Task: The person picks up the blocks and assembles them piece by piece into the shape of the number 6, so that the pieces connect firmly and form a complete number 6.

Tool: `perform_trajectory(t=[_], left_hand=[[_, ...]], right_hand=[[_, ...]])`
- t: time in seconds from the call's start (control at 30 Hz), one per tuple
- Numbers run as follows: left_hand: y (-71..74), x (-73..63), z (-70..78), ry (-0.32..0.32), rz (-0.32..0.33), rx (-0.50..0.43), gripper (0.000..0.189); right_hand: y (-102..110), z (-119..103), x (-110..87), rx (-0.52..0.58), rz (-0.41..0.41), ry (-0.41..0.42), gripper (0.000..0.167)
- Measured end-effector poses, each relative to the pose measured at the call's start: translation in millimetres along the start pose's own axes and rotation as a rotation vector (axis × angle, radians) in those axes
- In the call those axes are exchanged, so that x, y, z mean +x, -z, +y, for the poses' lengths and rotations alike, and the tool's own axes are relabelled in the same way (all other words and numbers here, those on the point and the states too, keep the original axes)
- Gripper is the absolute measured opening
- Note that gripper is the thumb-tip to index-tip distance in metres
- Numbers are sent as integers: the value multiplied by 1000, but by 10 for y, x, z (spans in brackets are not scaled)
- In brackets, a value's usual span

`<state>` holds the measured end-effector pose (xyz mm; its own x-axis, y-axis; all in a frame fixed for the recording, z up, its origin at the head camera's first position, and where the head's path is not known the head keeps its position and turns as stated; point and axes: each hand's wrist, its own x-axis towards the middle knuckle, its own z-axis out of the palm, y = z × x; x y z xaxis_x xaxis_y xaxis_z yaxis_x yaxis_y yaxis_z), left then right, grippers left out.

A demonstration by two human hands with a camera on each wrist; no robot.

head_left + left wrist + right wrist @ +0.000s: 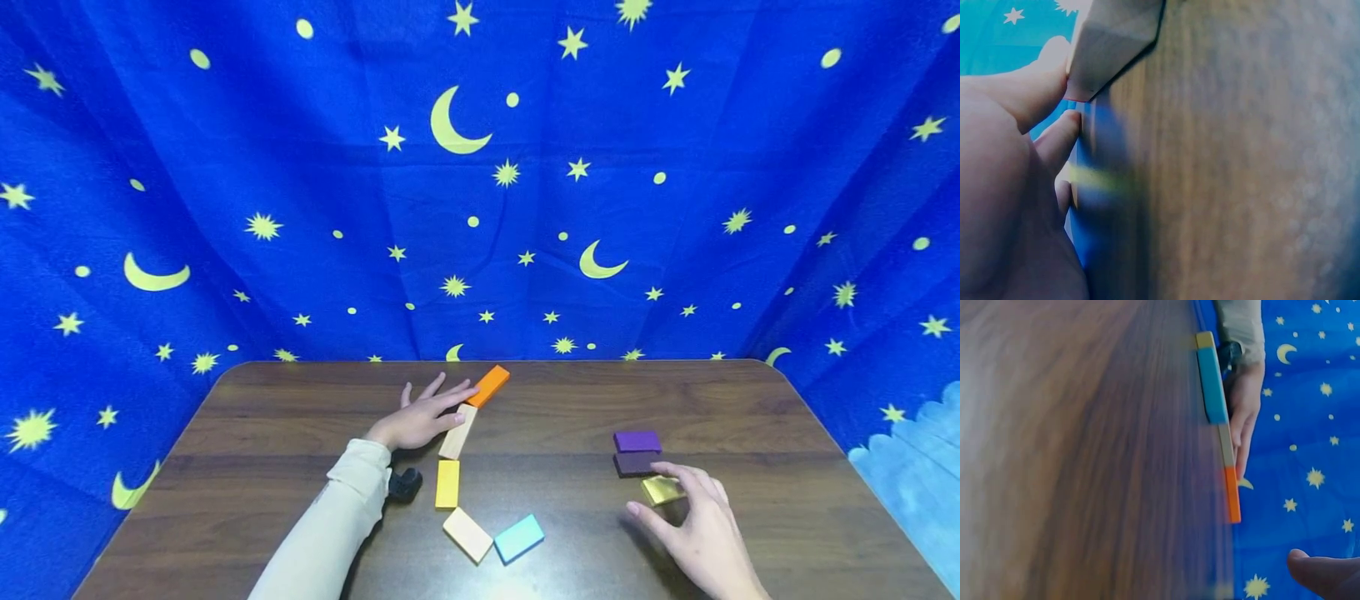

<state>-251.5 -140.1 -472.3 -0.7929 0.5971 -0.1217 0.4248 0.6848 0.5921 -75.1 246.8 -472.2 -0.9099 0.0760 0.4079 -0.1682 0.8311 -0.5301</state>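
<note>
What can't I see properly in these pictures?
Head view: the right hand hides part of the gold block.
Left wrist view: top edge crops the pale wooden block.
Left wrist view: the tabletop is blurred.
Right wrist view: right edge cuts off most of the right hand.

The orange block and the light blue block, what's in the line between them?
Three blocks: in the head view, a pale wooden block, a yellow block and a cream block curve from the orange block to the light blue block.

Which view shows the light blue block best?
The head view: the light blue block shows its whole top face there, unobstructed. The right wrist view shows it side-on; the left wrist view shows none of it.
</note>
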Motion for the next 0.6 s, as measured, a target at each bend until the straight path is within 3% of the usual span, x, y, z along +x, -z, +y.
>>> perform_trajectory(t=[0.23,0.4,0.6], left_hand=[[-17,1,-2,-8,4,18,53],[-16,2,-4,0,3,10,53],[-4,0,3,4,0,4,53]], right_hand=[[67,165,5,-10,21,-58,69],[114,240,17,-7,-36,-124,80],[124,291,52,-6,-81,-145,84]])
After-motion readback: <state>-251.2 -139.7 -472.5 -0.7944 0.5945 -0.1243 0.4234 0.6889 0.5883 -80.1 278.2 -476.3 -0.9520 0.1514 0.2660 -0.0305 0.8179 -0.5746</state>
